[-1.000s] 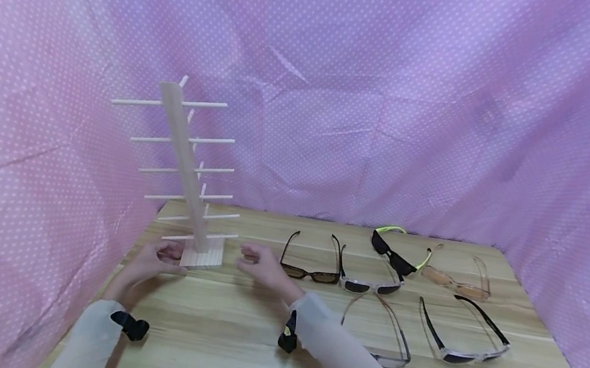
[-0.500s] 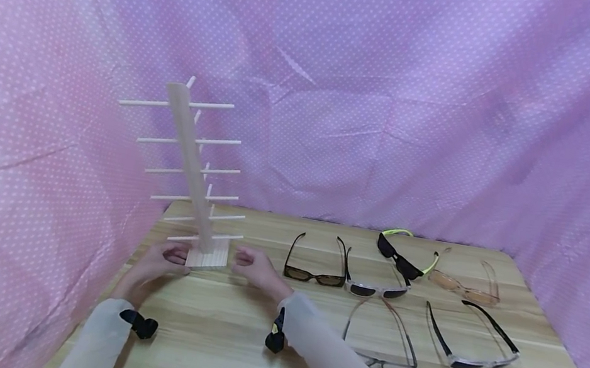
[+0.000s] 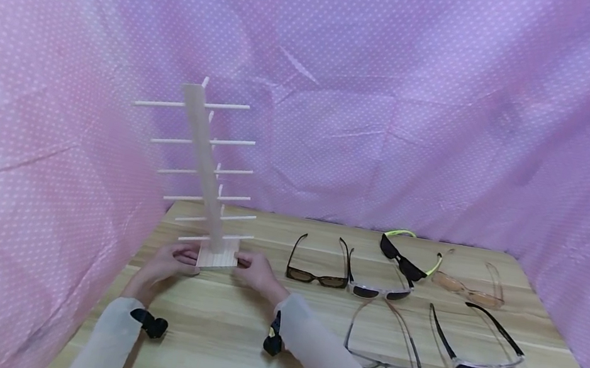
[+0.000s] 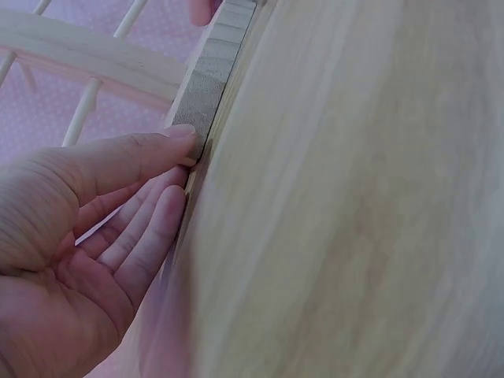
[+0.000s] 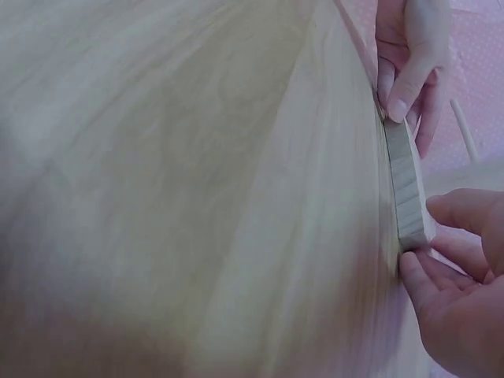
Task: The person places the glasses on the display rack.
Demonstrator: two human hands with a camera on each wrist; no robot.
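A pale wooden eyewear display stand [image 3: 205, 161] rises at the left of the table, its post crossed by several thin dowels. My left hand [image 3: 166, 266] holds the left side of its flat base [image 3: 219, 255]. In the left wrist view the thumb [image 4: 150, 156] lies on the corner of the base's edge, with the other fingers along the side. On the opposite side my right hand [image 3: 259, 273] grips the base. The right wrist view has that hand [image 5: 472, 268] with thumb and fingers at the base's near corner. The underside of the base is hidden.
Right of the stand lie several pairs of glasses: brown-framed sunglasses [image 3: 316, 278], clear-framed sunglasses [image 3: 382, 293], black sunglasses with lime temples [image 3: 403, 264], orange-tinted glasses [image 3: 468, 291], grey-framed glasses [image 3: 382, 366] and another clear-framed pair [image 3: 485, 367]. Pink dotted cloth [image 3: 343, 89] surrounds the wooden table [image 3: 224, 351].
The stand has slid a little to the right with my left hand at its base. My right hand has come in from the right, closing the gap to the base.
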